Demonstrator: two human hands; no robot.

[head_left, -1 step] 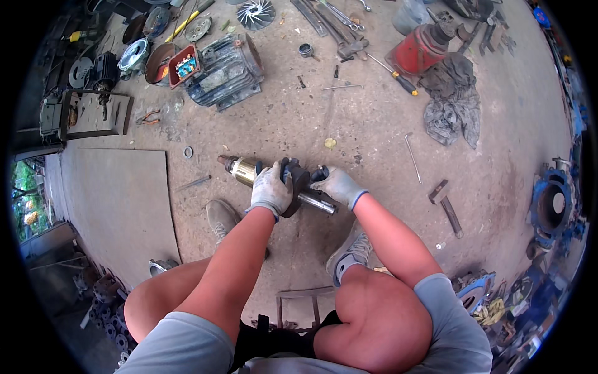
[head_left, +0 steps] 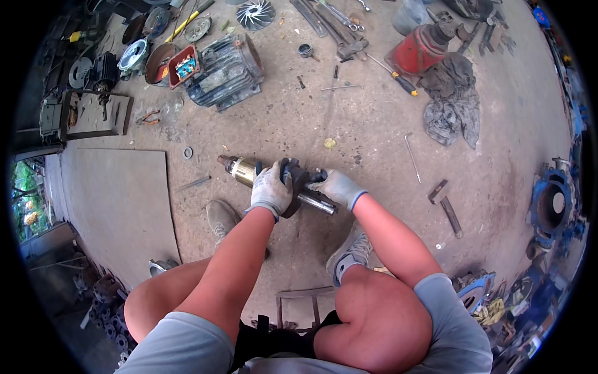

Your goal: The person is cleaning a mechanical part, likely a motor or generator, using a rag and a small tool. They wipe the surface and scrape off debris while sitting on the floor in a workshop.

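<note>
Because it appears to be mostly solid metal, the long shaft assembly with a shiny brass-coloured cylinder (head_left: pixel 243 172) is probably heavy and rigid, hard to damage by squeezing but likely to roll. It sits slantwise near the concrete floor (head_left: pixel 367 137), just ahead of and between two grey lace-up shoes; whether it rests fully on the ground I cannot tell. Its smooth, bright steel shaft end (head_left: pixel 317 203) looks slippery, perhaps oily, so the bulky dark metal collar (head_left: pixel 301 182) seems the better place to take hold, with a second grip around the cylinder for balance.

The left hand (head_left: pixel 271 189), in a whitish glove, is clamped over the assembly between cylinder and collar. On the other side, the similarly gloved right hand (head_left: pixel 341 187) has its fingers bent in at the collar; whether they pinch anything is unclear.

Nearby on the floor lie a small grey metal ring (head_left: pixel 187 152) and a thin metal rod (head_left: pixel 194 183). Farther right is a hammer with a dark handle (head_left: pixel 450 215); well beyond stands a grey, finned motor housing (head_left: pixel 227 73).
</note>
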